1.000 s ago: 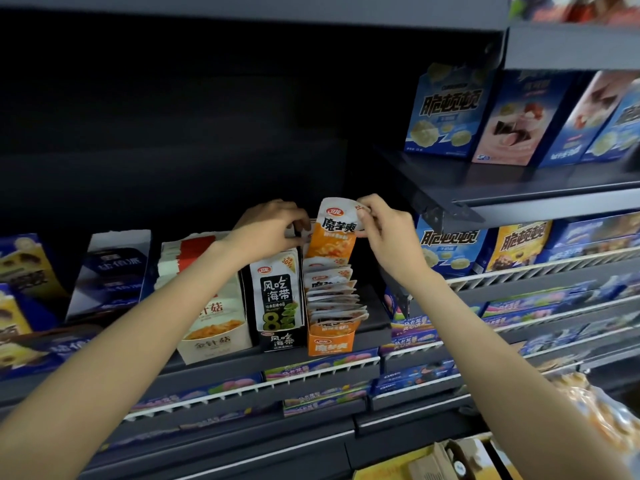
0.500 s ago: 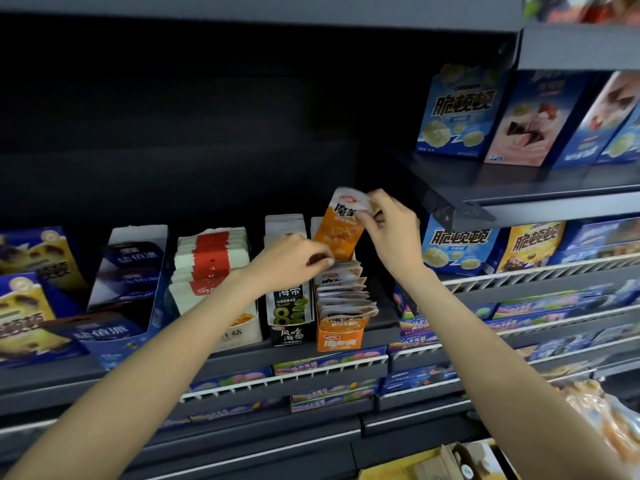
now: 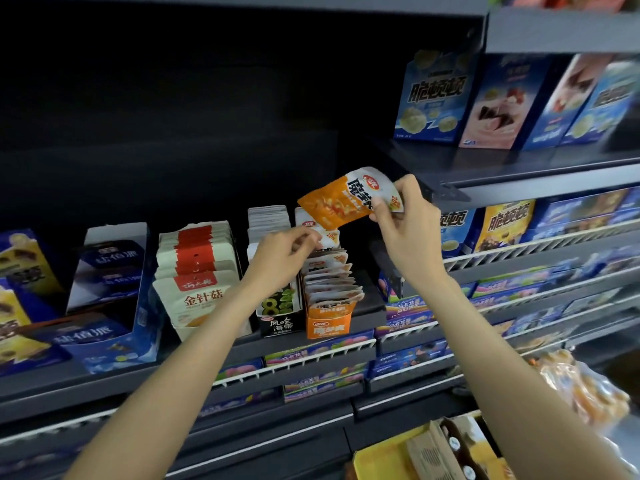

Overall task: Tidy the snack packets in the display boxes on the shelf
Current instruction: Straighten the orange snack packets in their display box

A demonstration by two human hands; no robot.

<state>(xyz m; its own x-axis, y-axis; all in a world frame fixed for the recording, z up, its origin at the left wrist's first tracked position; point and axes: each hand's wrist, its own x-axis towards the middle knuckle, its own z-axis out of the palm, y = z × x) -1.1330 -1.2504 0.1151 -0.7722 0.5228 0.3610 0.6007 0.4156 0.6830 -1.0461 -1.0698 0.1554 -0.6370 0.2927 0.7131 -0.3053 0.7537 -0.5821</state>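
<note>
My right hand (image 3: 403, 230) pinches an orange and white snack packet (image 3: 341, 201) by its top edge, tilted sideways in the air above the orange display box (image 3: 329, 325). That box holds several matching packets (image 3: 330, 275) leaning forward in a row. My left hand (image 3: 284, 256) reaches to the top of that row, its fingertips pinching the upper edge of a rear packet. The black display box of seaweed packets (image 3: 278, 320) stands just left, partly hidden by my left wrist.
A white box of red-striped packets (image 3: 197, 271) and blue display boxes (image 3: 107, 282) stand further left on the shelf. Blue snack boxes (image 3: 434, 95) fill the upper right shelf, whose metal edge (image 3: 450, 188) juts close to my right hand. Yellow cartons (image 3: 433, 452) lie below.
My right hand lifted the orange packet clear of the row and tilted it sideways. My left hand moved down from the back of the boxes onto the row of packets.
</note>
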